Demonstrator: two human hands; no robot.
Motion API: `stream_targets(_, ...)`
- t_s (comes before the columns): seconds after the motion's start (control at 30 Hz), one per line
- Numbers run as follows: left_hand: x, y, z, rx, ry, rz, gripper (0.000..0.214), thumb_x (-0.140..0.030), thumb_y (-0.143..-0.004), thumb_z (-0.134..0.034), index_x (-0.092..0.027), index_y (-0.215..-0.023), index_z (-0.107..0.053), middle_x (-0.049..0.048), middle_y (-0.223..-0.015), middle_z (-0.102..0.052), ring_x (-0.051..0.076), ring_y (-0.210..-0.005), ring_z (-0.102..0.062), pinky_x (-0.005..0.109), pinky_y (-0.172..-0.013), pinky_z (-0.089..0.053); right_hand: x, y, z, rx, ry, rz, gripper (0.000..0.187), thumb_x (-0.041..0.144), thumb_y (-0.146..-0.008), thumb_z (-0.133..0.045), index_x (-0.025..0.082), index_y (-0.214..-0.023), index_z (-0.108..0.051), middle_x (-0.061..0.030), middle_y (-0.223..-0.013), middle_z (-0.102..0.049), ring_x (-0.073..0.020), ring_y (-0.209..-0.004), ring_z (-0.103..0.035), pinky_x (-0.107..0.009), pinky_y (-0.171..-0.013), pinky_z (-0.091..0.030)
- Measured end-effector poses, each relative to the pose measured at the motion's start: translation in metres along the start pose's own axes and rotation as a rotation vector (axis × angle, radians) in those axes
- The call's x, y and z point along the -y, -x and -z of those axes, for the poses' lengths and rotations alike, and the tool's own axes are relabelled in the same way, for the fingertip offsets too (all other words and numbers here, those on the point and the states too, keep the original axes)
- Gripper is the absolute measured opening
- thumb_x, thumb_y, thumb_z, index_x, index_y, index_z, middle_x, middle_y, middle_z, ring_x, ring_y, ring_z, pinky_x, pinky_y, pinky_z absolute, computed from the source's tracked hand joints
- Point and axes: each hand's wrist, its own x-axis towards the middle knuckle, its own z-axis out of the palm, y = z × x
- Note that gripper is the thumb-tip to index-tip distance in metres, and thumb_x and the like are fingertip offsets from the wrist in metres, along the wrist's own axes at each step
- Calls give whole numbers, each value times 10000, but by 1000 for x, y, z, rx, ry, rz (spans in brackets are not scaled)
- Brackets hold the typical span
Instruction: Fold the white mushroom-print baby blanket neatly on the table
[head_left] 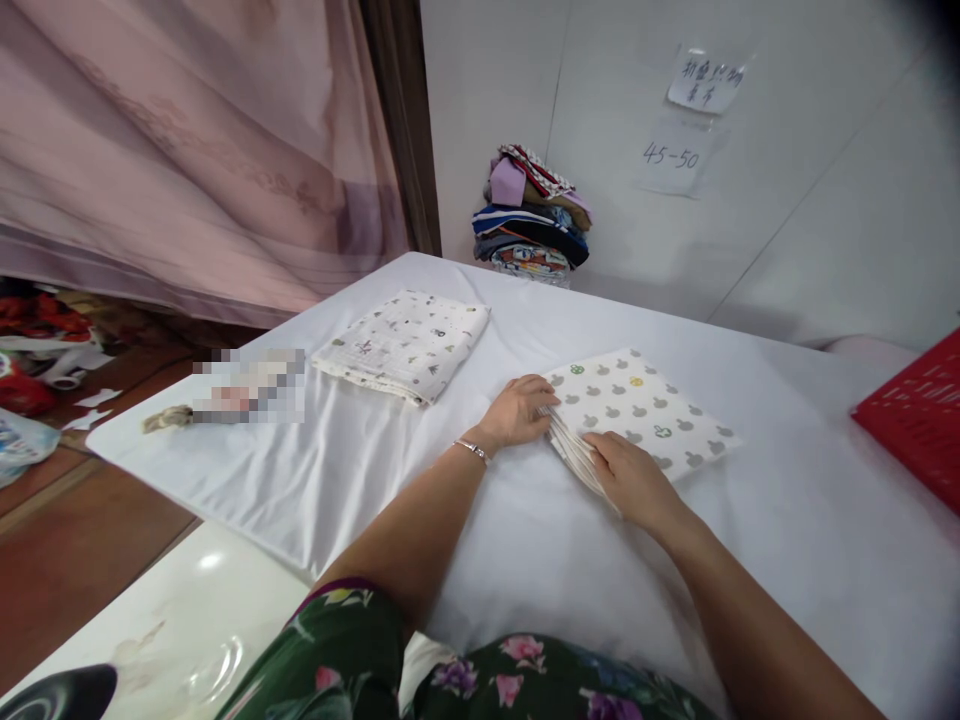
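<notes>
A folded white cloth (622, 400) printed with grey shapes and a few green and yellow ones lies on the white-covered table (525, 600). My left hand (517, 411) grips its near left corner, fingers over the top. On the near edge, where several layers show, my right hand (634, 478) has its thumb on top and its other fingers mostly hidden beneath the layers. Left of my hands rests another folded white cloth (409, 345) with small scattered prints, touched by neither hand.
A blurred-out item (251, 385) with a beige cord end (168, 418) sits at the table's left. Folded fabrics (532, 220) are stacked by the wall beyond the far edge. A red perforated basket (919, 420) stands at the right. Pink curtains (202, 150) hang at the back left.
</notes>
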Motion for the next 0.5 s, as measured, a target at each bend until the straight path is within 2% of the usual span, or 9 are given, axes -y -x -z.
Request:
stream_targets(0.17,1,0,-2,1,-14,-4,301,-193,-709,-618,-223,-1004,-666,40,-1127,-608,216,-1142,-485,380,-978,-373,0,2,-1,-105,-32,33,308,178,-892,-332,214,-1131,-523,-57,-1048,-615,-186,-911,-584,-305,-732,-439)
stream_targets(0.37,2,0,-3,-28,-14,-22,293,-187,-710,-624,-224,-998,-665,45,-1140,-601,216,-1145,-486,383,-986,-363,-2,2,-3,-78,-19,65,284,143,-873,-344,221,-1076,-526,-48,-1015,-610,-175,-872,-584,-282,-681,-434)
stream_targets(0.5,0,-1,-3,-37,-24,-34,194,-203,-773,-591,-223,-950,-668,41,-1125,-608,202,-1132,-496,376,-975,-369,0,2,-6,-71,-6,74,258,127,-864,-346,207,-1023,-532,-42,-957,-606,-165,-835,-575,-273,-673,-415)
